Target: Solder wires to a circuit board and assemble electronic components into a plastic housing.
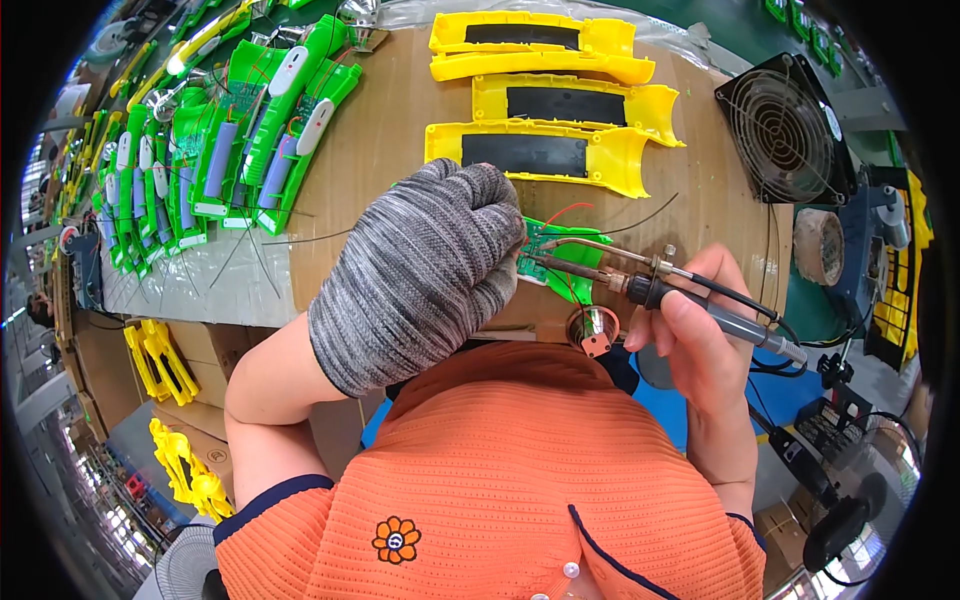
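My left hand (425, 270), in a grey striped knit glove, is closed over the left end of a green plastic housing (570, 287). The glove hides most of that housing. At its open end a green circuit board (538, 240) shows, with thin red and black wires. My bare right hand (700, 325) grips a soldering iron (690, 300) with a thin metal feed tube (600, 248) along it. The iron's tip points left at the board beside my gloved fingers; exact contact cannot be made out. A silver lamp reflector (594, 328) sits just below the housing.
Several yellow housing halves (612, 160) with black strips lie at the far side of the cardboard-topped bench (345, 130). Green housings (225, 160) with batteries and wires crowd the left. A black fan (787, 130) and a tape roll (818, 246) stand right. Yellow parts (165, 365) lie lower left.
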Motion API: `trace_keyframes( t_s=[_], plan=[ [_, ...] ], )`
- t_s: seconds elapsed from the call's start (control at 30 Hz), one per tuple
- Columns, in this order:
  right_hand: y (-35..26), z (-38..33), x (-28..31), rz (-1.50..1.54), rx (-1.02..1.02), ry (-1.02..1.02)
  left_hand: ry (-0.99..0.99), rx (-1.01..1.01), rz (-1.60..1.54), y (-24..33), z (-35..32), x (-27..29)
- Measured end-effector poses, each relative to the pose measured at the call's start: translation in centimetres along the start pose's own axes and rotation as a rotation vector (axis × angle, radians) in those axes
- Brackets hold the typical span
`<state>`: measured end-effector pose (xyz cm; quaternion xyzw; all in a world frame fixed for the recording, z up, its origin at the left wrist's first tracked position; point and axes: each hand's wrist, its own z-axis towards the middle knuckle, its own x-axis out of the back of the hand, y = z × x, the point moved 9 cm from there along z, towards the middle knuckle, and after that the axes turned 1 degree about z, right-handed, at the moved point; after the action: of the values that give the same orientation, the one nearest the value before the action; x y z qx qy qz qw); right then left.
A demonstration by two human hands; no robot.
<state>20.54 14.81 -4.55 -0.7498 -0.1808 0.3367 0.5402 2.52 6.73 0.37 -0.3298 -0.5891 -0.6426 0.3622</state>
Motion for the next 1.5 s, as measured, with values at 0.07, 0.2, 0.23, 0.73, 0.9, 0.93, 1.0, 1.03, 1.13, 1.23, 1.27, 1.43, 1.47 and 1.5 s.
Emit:
trace_keyframes(
  t_s=[0.07,0.2,0.23,0.73,0.9,0.93,1.0,1.03,1.13,1.23,1.27,1.43,1.47,1.5],
  plan=[
    [0.1,0.0,0.1,0.014,-0.007,0.0,-0.004,0.004,0.004,0.0,0.0,0.0],
    [0.0,-0.2,0.1,0.021,-0.007,0.003,-0.015,-0.008,-0.007,0.0,0.0,0.1],
    [-0.3,-0.4,0.3,0.061,0.012,0.02,-0.007,-0.023,-0.001,0.1,0.0,0.1],
    [-0.4,-0.5,6.4,0.368,0.229,0.345,-0.011,-0.047,0.0,0.4,0.2,0.3],
    [-0.3,-0.4,6.5,0.41,0.253,0.325,-0.053,-0.048,0.058,0.9,0.5,0.4],
    [-0.2,-0.5,6.7,0.411,0.259,0.33,-0.041,-0.054,0.068,1.3,0.6,0.5],
    [-0.3,-0.5,6.9,0.382,0.273,0.307,0.039,-0.103,0.043,2.0,1.0,1.1],
    [-0.4,-0.5,6.8,0.369,0.279,0.305,0.104,-0.129,0.068,2.6,1.2,1.1],
    [-0.4,-0.3,6.3,0.395,0.267,0.298,0.241,-0.189,0.253,4.8,2.1,-0.5],
    [-0.1,-0.1,6.3,0.379,0.242,0.298,0.184,-0.211,0.275,5.5,3.7,-2.4],
    [-0.5,-0.1,6.2,0.396,0.251,0.273,0.152,-0.219,0.236,5.4,4.1,-2.4],
    [-2.4,0.6,5.5,0.187,0.208,0.204,0.494,0.09,0.048,0.2,1.6,3.5],
    [-2.7,1.5,4.5,0.163,0.221,0.131,0.527,0.159,0.055,-1.3,0.8,3.4],
    [-3.0,2.5,3.5,0.139,0.232,0.049,0.538,0.17,0.144,-1.8,0.3,3.4]
  ],
)
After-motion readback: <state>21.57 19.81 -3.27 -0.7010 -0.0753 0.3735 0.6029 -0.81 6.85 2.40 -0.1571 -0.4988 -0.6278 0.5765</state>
